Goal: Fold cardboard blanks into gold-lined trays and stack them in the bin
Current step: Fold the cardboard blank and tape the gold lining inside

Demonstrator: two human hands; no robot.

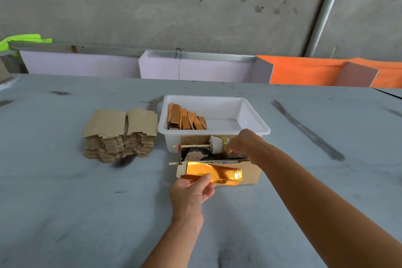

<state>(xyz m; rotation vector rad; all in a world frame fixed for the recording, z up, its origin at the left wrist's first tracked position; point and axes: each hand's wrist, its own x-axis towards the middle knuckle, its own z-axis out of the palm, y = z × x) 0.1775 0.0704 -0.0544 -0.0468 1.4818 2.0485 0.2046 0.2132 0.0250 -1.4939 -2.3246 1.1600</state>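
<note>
My left hand (pixel 191 191) pinches the near edge of a partly folded gold-lined tray (pixel 215 173), held just above the table in front of a cardboard tape holder (pixel 250 172). My right hand (pixel 243 143) reaches over that holder with its fingers closed at the tape roll (pixel 218 144); whether they hold tape I cannot tell. Behind stands the white bin (pixel 252 115), with several folded trays (pixel 187 118) leaning in a row at its left end. A stack of flat brown blanks (pixel 120 132) lies to the left of the bin.
The grey table (pixel 65 202) stretches wide to the left, right and front. Lilac boards (pixel 195 67) and orange boards (pixel 304 72) stand along its far edge against a concrete wall. A neon-green cloth (pixel 24 39) hangs at the far left.
</note>
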